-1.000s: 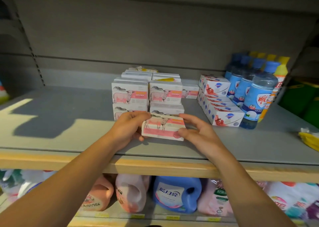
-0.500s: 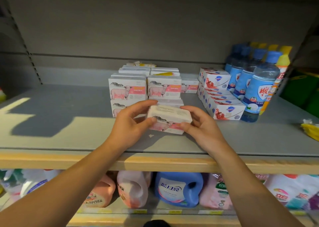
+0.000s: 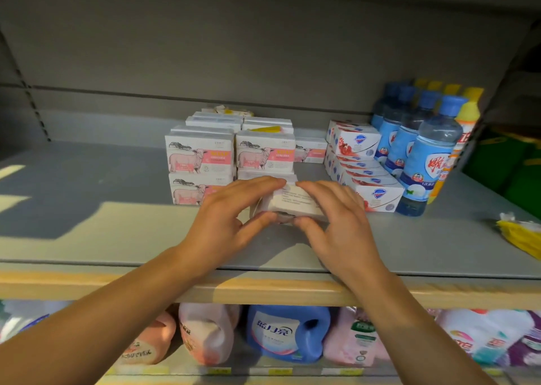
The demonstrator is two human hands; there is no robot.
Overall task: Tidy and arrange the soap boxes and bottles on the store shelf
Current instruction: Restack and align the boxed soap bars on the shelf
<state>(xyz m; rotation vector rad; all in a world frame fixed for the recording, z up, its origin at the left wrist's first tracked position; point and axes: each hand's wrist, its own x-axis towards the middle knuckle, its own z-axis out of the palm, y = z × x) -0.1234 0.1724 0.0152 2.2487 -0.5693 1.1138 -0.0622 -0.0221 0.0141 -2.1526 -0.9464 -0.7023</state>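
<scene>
Both hands hold one white soap box (image 3: 292, 202) just above the grey shelf (image 3: 123, 232), its printed back turned up. My left hand (image 3: 231, 220) grips its left end, my right hand (image 3: 336, 223) its right end. Directly behind it stand stacks of pink sheep soap boxes (image 3: 202, 158), two high and several deep. To the right lies a row of white-and-red soap boxes (image 3: 371, 188), with one more box (image 3: 355, 141) on top. Blue-capped bottles (image 3: 424, 162) stand further right, with yellow-capped bottles (image 3: 465, 115) behind them.
A yellow packet (image 3: 521, 235) lies at the shelf's right edge. Green packs (image 3: 515, 165) fill the neighbouring bay. Below the wooden shelf lip (image 3: 263, 291) stand pink and blue detergent jugs (image 3: 287, 335). Bare grey shelf stretches to the left of the stacks.
The held box has been rotated from front face showing to printed back upward, and moved slightly forward toward the right-hand sheep stack. Both hands stay on it.
</scene>
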